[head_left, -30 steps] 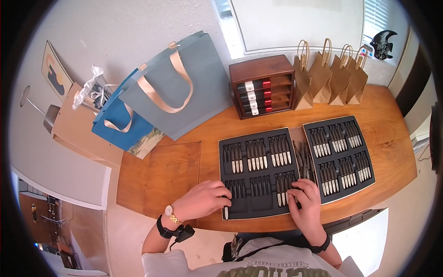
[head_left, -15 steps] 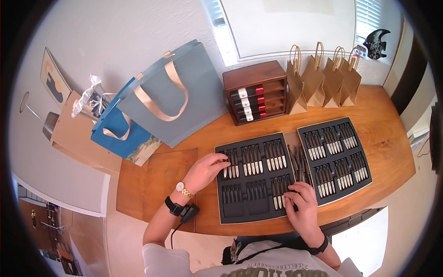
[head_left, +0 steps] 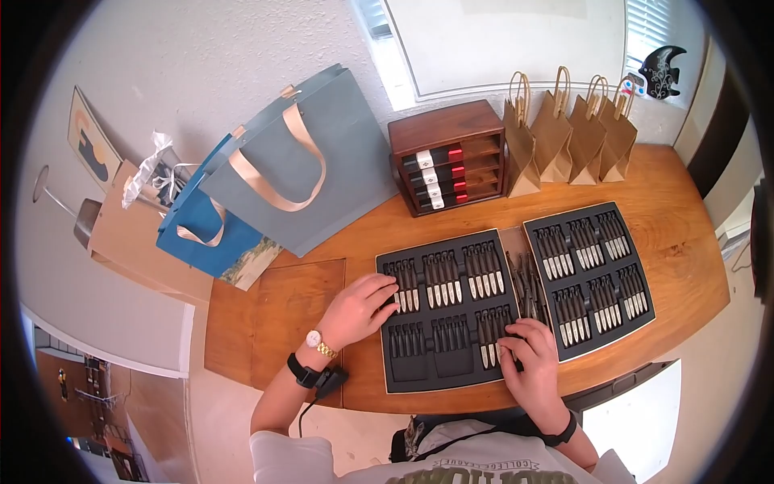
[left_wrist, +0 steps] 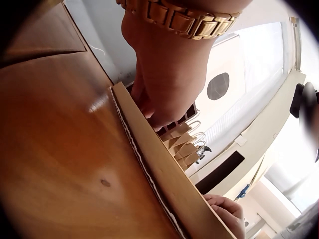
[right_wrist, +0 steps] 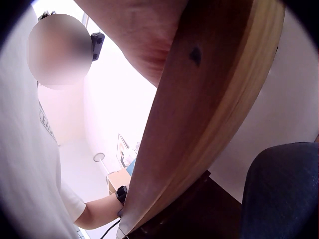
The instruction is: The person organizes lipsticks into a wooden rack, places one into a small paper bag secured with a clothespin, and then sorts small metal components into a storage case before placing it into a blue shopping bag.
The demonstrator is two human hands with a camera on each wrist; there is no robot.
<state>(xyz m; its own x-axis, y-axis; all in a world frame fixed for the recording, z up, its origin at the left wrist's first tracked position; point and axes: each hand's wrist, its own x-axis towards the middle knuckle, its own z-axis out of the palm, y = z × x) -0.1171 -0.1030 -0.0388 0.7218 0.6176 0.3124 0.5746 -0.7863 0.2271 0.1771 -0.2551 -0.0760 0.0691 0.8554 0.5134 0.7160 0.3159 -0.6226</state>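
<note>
My left hand (head_left: 359, 310) is over the left edge of the left black tray (head_left: 407, 375). Its thumb and index finger pinch the leftmost slim dark piece in the far-left compartment, beside similar pieces with pale ends (head_left: 409, 300). My right hand (head_left: 534, 363) bends its fingers over the right edge of that tray, by the near-right row of pale-ended pieces (head_left: 487, 343); I cannot tell what it holds. In the left wrist view the tray's side wall (left_wrist: 149, 154) hides my left fingertips. Loose dark pieces (head_left: 526, 282) lie between the two trays.
Further right lies a second black tray (head_left: 592, 270) filled with several rows. Behind stand a wooden drawer rack (head_left: 447, 133), several brown paper bags (head_left: 555, 141), and large grey (head_left: 339, 145) and blue (head_left: 189, 242) gift bags. The table's front edge (right_wrist: 224, 114) shows in the right wrist view.
My left hand has moved from the tray's near-left corner, where it held a pale-ended piece, up to the far-left compartment. A pale end now shows there. My right hand has stayed put.
</note>
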